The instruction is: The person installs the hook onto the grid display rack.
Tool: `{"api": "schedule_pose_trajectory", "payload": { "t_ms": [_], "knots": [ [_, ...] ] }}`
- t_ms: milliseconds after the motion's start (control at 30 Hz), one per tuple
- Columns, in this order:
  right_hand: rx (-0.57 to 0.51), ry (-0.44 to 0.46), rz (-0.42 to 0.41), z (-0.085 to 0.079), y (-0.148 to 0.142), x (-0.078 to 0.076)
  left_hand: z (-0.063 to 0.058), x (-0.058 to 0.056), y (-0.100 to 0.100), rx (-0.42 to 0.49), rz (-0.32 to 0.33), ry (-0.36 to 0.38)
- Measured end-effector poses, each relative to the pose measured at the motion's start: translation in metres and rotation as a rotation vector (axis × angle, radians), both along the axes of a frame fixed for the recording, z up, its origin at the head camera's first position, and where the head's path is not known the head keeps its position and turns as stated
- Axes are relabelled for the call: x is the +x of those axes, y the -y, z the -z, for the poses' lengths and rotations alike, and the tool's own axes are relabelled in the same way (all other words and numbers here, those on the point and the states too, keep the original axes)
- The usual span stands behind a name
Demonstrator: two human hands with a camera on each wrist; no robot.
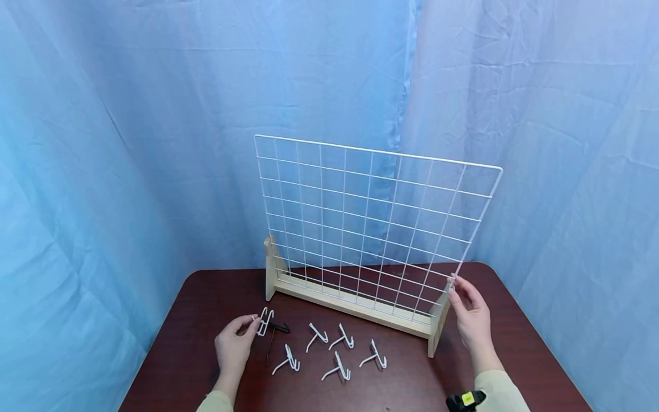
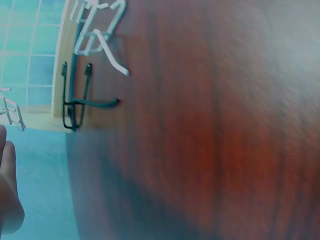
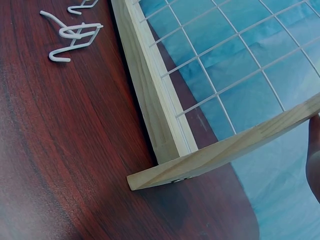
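My left hand [image 1: 234, 346] pinches a white wire hook [image 1: 262, 330] between thumb and fingers, above the left part of the table. Just right of that hook a black hook [image 1: 281, 328] lies on the table; it shows larger in the left wrist view [image 2: 70, 103]. A white wire grid panel [image 1: 344, 191] stands upright in a wooden base [image 1: 355, 306]. At the base's right end, my right hand [image 1: 473, 320] grips the top of the wooden end piece [image 1: 437, 329], by the grid's edge. In the right wrist view only part of that hand shows.
Several white hooks lie on the dark red table [image 1: 401, 389] in front of the base, among them one at the left [image 1: 288, 357] and one at the right [image 1: 376, 355]. Blue curtains [image 1: 206, 114] hang behind and beside the table.
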State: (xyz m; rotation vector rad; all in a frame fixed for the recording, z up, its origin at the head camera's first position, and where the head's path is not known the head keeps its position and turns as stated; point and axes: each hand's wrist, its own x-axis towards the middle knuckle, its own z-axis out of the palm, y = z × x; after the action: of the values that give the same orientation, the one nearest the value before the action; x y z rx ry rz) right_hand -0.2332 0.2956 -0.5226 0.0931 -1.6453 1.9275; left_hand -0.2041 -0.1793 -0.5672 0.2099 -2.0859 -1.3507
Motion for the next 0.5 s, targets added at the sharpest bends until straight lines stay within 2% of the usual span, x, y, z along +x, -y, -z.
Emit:
{"api": "schedule_pose_trajectory", "payload": {
  "t_ms": [133,500],
  "knots": [
    [0.005,-0.009,0.005,0.001,0.001,0.0,-0.008,-0.004,-0.007,0.01,0.016,-0.031],
    [0.006,-0.045,0.018,0.004,0.002,-0.002,-0.034,-0.019,-0.029,0.039,0.046,-0.045]
  ]
}}
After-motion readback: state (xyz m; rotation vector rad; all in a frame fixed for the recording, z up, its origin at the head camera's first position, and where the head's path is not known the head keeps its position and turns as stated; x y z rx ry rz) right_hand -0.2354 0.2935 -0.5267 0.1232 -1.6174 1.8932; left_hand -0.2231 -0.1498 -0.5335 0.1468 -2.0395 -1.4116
